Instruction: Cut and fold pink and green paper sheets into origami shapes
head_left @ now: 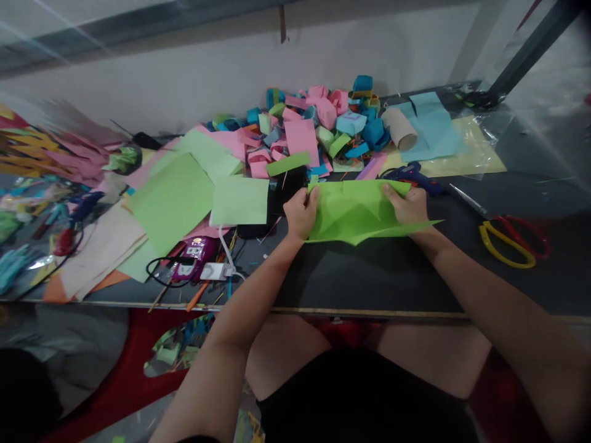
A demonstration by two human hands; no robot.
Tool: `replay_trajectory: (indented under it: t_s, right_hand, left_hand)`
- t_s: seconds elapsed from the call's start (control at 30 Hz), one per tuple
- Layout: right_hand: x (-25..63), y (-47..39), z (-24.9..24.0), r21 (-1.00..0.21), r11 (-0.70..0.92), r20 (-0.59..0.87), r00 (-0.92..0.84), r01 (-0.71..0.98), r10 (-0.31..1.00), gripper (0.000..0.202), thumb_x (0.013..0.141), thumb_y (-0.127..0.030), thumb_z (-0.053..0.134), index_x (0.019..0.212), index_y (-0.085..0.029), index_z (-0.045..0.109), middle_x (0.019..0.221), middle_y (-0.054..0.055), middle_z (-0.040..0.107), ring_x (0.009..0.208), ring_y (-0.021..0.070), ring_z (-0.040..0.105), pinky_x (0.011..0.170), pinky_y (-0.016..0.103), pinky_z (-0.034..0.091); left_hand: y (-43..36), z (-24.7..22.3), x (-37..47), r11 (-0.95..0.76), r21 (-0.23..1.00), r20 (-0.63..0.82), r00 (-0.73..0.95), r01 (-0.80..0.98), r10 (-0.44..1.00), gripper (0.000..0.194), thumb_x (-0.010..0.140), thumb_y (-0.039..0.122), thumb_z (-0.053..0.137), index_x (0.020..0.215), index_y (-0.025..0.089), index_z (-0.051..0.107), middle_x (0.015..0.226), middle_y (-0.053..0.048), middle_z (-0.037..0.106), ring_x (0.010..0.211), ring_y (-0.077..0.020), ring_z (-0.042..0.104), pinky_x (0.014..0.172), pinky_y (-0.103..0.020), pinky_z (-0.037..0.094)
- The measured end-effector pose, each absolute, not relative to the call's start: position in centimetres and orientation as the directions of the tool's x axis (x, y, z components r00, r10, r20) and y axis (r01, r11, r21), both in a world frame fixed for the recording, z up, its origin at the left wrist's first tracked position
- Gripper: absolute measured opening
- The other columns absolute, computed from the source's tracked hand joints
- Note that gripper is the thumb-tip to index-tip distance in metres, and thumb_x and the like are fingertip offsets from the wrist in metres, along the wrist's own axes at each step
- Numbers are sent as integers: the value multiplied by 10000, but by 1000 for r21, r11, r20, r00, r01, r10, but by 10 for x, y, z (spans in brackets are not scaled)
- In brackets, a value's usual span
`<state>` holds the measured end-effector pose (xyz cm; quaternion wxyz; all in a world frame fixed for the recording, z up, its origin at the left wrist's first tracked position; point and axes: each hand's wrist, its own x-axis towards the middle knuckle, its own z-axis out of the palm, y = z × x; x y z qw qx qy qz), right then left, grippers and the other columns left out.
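A bright green sheet of paper (353, 212) is stretched between my two hands, just above the dark table. My left hand (301, 214) pinches its left edge, thumb on top. On the right side my right hand (409, 206) grips it the same way, the fingers hidden beneath. The sheet bends, and its near edge juts out past my right wrist. Just behind my right hand lies a blue glue gun (415, 175). Scissors (503, 234) with one yellow and one red handle rest farther right.
A heap of pink, blue and green paper pieces (318, 126) lies along the wall beside a cardboard tube (399, 129). Green sheets (173, 197) spread at the left, with a purple device (196, 257) and a white charger (216, 271) near the table's front edge (369, 312).
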<state>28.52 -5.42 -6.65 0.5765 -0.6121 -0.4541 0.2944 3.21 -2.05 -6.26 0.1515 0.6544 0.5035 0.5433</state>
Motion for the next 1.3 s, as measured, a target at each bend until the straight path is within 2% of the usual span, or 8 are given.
replay_trajectory:
  t_s: [0.17, 0.4, 0.5, 0.63, 0.73, 0.83, 1.17, 1.3]
  right_hand:
    - [287, -55, -66, -971, 38, 141, 438, 236, 888, 356, 713, -564, 817, 733, -214, 753, 731, 61, 734, 734, 274, 711, 625, 421, 601]
    - [282, -64, -54, -997, 8, 39, 382, 83, 923, 310, 705, -507, 830, 768, -208, 777, 735, 35, 744, 619, 195, 662, 540, 335, 542]
    - [279, -66, -45, -999, -17, 2, 389, 47, 921, 237, 728, -425, 828, 713, -200, 755, 664, 19, 716, 557, 163, 615, 517, 309, 517]
    - [275, -66, -36, -999, -49, -50, 393, -14, 918, 238, 747, -261, 810, 570, -199, 663, 606, 14, 679, 528, 139, 576, 560, 304, 531]
    - [273, -67, -34, -998, -18, -39, 415, -55, 909, 177, 735, -216, 810, 608, -200, 688, 633, 14, 699, 575, 150, 607, 609, 306, 544]
    - [273, -68, -36, -997, 4, -29, 415, -79, 909, 128, 719, -252, 823, 659, -196, 725, 663, 23, 723, 601, 166, 633, 629, 322, 556]
    - [278, -67, -48, -993, -8, -51, 376, -115, 925, 240, 641, -400, 865, 717, -195, 765, 717, 49, 755, 628, 207, 682, 632, 361, 593]
    - [279, -67, -52, -999, 14, 26, 363, 34, 932, 325, 683, -512, 813, 746, -201, 744, 750, 69, 759, 645, 234, 700, 632, 401, 603]
  left_hand:
    - [-23, -63, 33, -431, 752, 550, -114, 498, 827, 537, 950, 489, 595, 589, 214, 310, 538, 63, 289, 524, -98, 239, 549, -298, 208]
    - [-17, -72, 35, -410, 782, 528, -148, 470, 837, 594, 924, 590, 606, 570, 216, 311, 516, 66, 275, 517, -98, 215, 526, -290, 205]
    - [-19, -73, 36, -393, 805, 503, -160, 444, 849, 598, 912, 588, 624, 562, 216, 314, 515, 64, 269, 518, -97, 221, 513, -286, 205]
    - [-24, -71, 36, -311, 869, 399, -175, 385, 900, 547, 907, 556, 636, 578, 212, 368, 549, 56, 318, 521, -93, 277, 505, -271, 218]
    - [-26, -69, 36, -241, 909, 315, -180, 341, 932, 534, 879, 543, 672, 571, 210, 392, 545, 55, 335, 514, -90, 295, 495, -264, 226]
    - [-26, -69, 36, -247, 914, 318, -188, 322, 929, 535, 871, 533, 685, 559, 207, 398, 532, 56, 325, 510, -89, 296, 489, -262, 221]
    - [-26, -73, 36, -272, 904, 342, -178, 329, 923, 545, 889, 561, 645, 569, 208, 381, 541, 57, 323, 517, -87, 292, 489, -255, 225]
    - [-28, -71, 36, -315, 862, 409, -179, 396, 895, 555, 903, 553, 634, 560, 213, 361, 527, 61, 292, 507, -90, 269, 494, -262, 221]
